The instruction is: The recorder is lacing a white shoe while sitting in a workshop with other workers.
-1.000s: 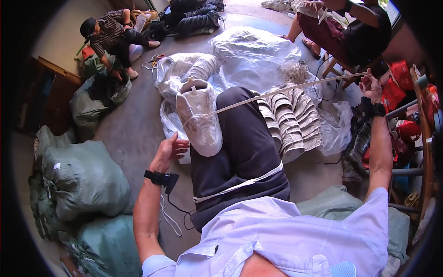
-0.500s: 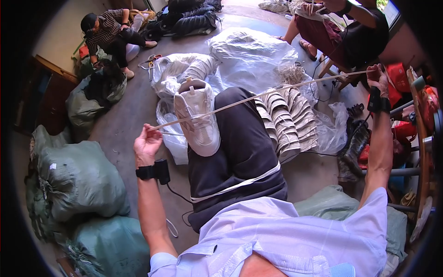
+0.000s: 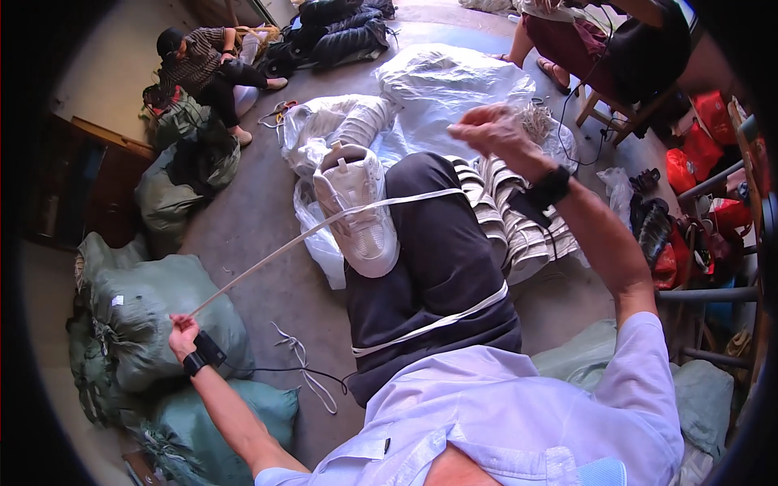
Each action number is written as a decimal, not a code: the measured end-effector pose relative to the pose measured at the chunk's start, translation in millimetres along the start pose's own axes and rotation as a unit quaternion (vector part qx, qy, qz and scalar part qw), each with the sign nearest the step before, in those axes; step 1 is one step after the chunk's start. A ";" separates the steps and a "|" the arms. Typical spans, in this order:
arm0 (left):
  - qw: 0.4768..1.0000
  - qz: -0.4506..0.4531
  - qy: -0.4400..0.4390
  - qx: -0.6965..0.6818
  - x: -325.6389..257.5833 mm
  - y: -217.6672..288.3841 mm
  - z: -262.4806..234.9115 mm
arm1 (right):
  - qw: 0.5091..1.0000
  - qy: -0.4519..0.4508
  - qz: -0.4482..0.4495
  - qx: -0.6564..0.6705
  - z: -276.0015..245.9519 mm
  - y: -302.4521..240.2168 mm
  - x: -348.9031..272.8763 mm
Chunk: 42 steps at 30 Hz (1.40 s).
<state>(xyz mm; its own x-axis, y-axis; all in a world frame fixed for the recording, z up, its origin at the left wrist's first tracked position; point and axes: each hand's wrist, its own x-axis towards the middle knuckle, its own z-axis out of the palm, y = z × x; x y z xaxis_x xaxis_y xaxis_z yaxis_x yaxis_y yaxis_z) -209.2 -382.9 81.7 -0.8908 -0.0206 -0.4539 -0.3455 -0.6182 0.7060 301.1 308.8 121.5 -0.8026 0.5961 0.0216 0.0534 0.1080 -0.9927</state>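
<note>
Shoe: one pale lace-up shoe point(image 3: 361, 219) sits on the left knee, mid-frame, toe toward the lower edge.
Left hand: at lower left, the hand point(image 3: 183, 330) pinches the end of a flat lace point(image 3: 267, 257), drawn taut from the shoe.
Right hand: right of upper centre, the hand point(image 3: 501, 136) hovers with fingers bent; I cannot tell whether it grasps anything.
In the way: the right forearm point(image 3: 601, 243) hides part of the stacked pale shoes point(image 3: 486, 212) beside the right knee; a white band point(image 3: 438, 326) crosses the thighs.
Floor: a loose cord point(image 3: 312, 381) lies left of the legs; dark bundles point(image 3: 340, 40) lie at top centre.
Neighbours: one seated person point(image 3: 207, 61) at upper left, another point(image 3: 640, 53) at upper right.
Clear bag: above the shoe, this bag point(image 3: 298, 134) holds pale shoes.
Green sacks: one sack point(image 3: 162, 198) at upper left gapes over dark material point(image 3: 194, 168); bulging sacks point(image 3: 190, 304) at lower left hide their contents.
</note>
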 end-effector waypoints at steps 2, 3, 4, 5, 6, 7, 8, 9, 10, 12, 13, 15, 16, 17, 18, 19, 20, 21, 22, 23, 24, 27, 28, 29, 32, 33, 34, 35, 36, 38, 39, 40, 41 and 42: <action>0.998 -0.016 -0.029 -0.049 -5.7 13.1 -18.9 | 0.997 -0.012 -0.058 -0.050 37.8 2.8 -2.8; 0.997 -0.006 -0.028 -0.073 -12.6 22.7 -29.3 | 0.994 -0.026 -0.088 -0.064 54.0 5.8 -2.1; 0.997 -0.002 -0.017 -0.081 -20.9 30.8 -38.6 | 0.990 -0.037 -0.126 -0.052 69.1 16.1 1.9; 0.996 0.003 -0.007 -0.090 -28.9 36.5 -45.5 | 0.984 -0.048 -0.165 -0.041 82.1 23.4 5.1; 0.996 0.002 -0.006 -0.091 -35.9 36.0 -50.1 | 0.982 -0.047 -0.168 -0.067 93.4 22.4 2.9; 0.995 -0.003 0.014 -0.102 -41.7 32.6 -54.7 | 0.982 -0.047 -0.166 -0.069 103.2 25.8 2.3; 0.993 -0.003 0.032 -0.114 -47.4 36.4 -60.6 | 0.969 -0.028 -0.212 -0.126 113.5 27.9 1.9; 0.993 -0.002 0.032 -0.115 -49.7 38.2 -64.2 | 0.949 -0.007 -0.256 -0.184 119.7 30.1 0.4; 0.992 0.016 0.033 -0.121 -49.7 37.8 -67.2 | 0.949 -0.023 -0.244 -0.197 121.8 32.5 -2.3; 0.984 -0.004 0.041 -0.171 -47.9 42.0 -74.3 | 0.941 -0.030 -0.239 -0.236 122.4 34.9 -7.4; 0.984 -0.008 0.041 -0.173 -43.3 40.5 -76.5 | 0.932 -0.036 -0.234 -0.274 121.5 35.8 -9.1; 0.983 -0.018 0.016 -0.182 -36.5 47.5 -88.3 | 0.931 -0.034 -0.240 -0.272 124.4 33.2 -10.4; 0.983 -0.018 0.018 -0.183 -34.5 50.2 -95.3 | 0.934 -0.031 -0.241 -0.260 125.8 31.8 -10.8; 0.990 -0.017 -0.042 -0.135 -35.0 62.0 -105.6 | 0.938 -0.027 -0.246 -0.242 127.3 29.2 -10.9; 0.991 -0.024 -0.101 -0.087 -32.2 59.7 -109.2 | 0.938 -0.027 -0.246 -0.243 126.0 28.7 -12.0; 0.991 -0.023 -0.101 -0.088 -31.1 60.6 -111.1 | 0.936 -0.019 -0.250 -0.246 124.8 28.2 -13.2; 0.993 0.011 -0.111 -0.043 -36.3 59.7 -108.4 | 0.935 -0.013 -0.255 -0.247 125.1 27.2 -13.8; 0.992 0.044 -0.119 0.001 -42.5 56.1 -105.4 | 0.934 -0.017 -0.258 -0.246 126.8 27.1 -13.2; 0.992 0.036 -0.118 -0.005 -47.4 33.7 -92.3 | 0.936 -0.010 -0.242 -0.254 126.0 29.4 -12.9; 0.995 0.053 -0.071 0.047 -57.9 -6.3 -61.6 | 0.937 0.001 -0.222 -0.269 122.2 33.6 -13.9; 0.991 0.078 -0.026 0.104 -72.5 -40.7 -25.5 | 0.936 0.006 -0.216 -0.277 117.1 36.0 -15.7; 0.982 0.067 -0.047 0.172 -103.6 -70.8 20.0 | 0.934 -0.002 -0.210 -0.288 124.8 29.8 -14.6; 0.974 0.068 -0.073 0.202 -109.5 -84.2 32.9 | 0.935 -0.004 -0.199 -0.293 127.1 29.0 -14.2; 0.966 0.067 -0.098 0.231 -115.6 -100.6 46.9 | 0.935 -0.005 -0.188 -0.300 128.8 27.9 -13.8; 0.947 0.046 -0.165 0.272 -162.4 -169.0 112.1 | 0.930 0.007 -0.183 -0.320 122.7 26.3 -17.2; 0.940 0.041 -0.186 0.284 -175.7 -185.7 128.1 | 0.929 0.006 -0.183 -0.321 122.6 26.3 -16.2; 0.940 0.039 -0.187 0.283 -185.2 -200.9 140.3 | 0.934 -0.002 -0.178 -0.310 123.0 27.3 -15.1; 0.928 0.035 -0.210 0.305 -194.1 -210.3 148.6 | 0.939 -0.013 -0.176 -0.295 126.5 27.7 -13.6; 0.915 0.029 -0.236 0.326 -201.4 -222.1 157.9 | 0.939 -0.014 -0.176 -0.296 127.2 28.4 -12.9; 0.899 0.027 -0.269 0.345 -217.8 -246.8 175.3 | 0.944 -0.011 -0.207 -0.258 127.0 30.1 -12.0; 0.881 0.027 -0.300 0.365 -226.4 -257.6 182.8 | 0.943 -0.012 -0.207 -0.259 128.4 29.1 -11.8; 0.881 0.027 -0.299 0.364 -235.2 -266.9 189.5 | 0.950 -0.024 -0.201 -0.238 130.6 28.2 -11.5; 0.862 0.038 -0.316 0.395 -244.1 -275.1 195.0 | 0.956 -0.036 -0.195 -0.217 132.3 27.6 -11.5; 0.841 0.050 -0.332 0.424 -251.6 -283.1 199.6 | 0.956 -0.039 -0.195 -0.216 133.2 28.2 -10.7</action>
<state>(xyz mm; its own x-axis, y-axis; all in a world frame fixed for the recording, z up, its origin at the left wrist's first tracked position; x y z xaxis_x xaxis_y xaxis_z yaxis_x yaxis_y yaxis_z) 53.9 -45.9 104.5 -0.7989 0.5783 -0.1652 -0.0950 0.1497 0.9841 232.0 199.6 77.5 -0.8520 0.3850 0.3548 -0.0319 0.6382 -0.7692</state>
